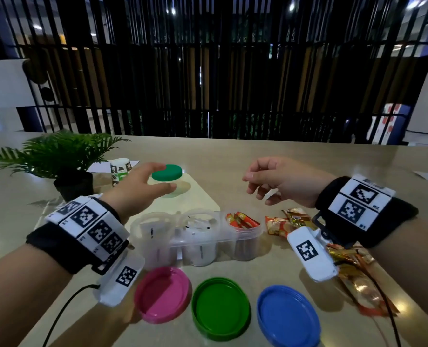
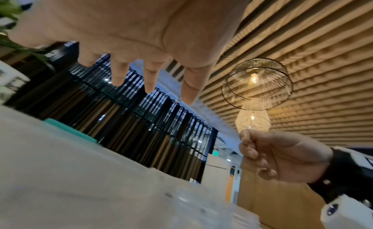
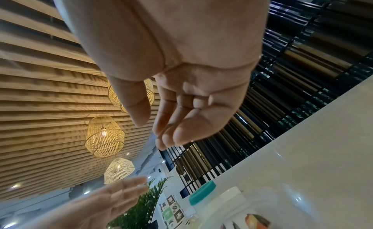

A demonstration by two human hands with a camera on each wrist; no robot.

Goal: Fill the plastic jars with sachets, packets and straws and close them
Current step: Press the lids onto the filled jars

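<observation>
Three clear plastic jars stand open in a row: the left jar (image 1: pixel 155 236) holds white sachets, the middle jar (image 1: pixel 200 234) white wrapped straws, the right jar (image 1: pixel 243 232) red sachets. In front of them lie a pink lid (image 1: pixel 162 294), a green lid (image 1: pixel 220 308) and a blue lid (image 1: pixel 288 319), all upside down. Behind stands a closed jar with a green lid (image 1: pixel 167 172). My left hand (image 1: pixel 142 182) hovers by it with fingers spread and straight, holding nothing. My right hand (image 1: pixel 263 180) floats above the table, fingers loosely curled and empty. Gold and red packets (image 1: pixel 286 221) lie under my right wrist.
A potted fern (image 1: pixel 57 159) and a white labelled cup (image 1: pixel 119 171) stand at the back left. A pale mat (image 1: pixel 200 196) lies under the closed jar. More gold packets (image 1: pixel 358 274) spread at the right, crossed by a wrist cable. Black railings rise behind the table's far edge.
</observation>
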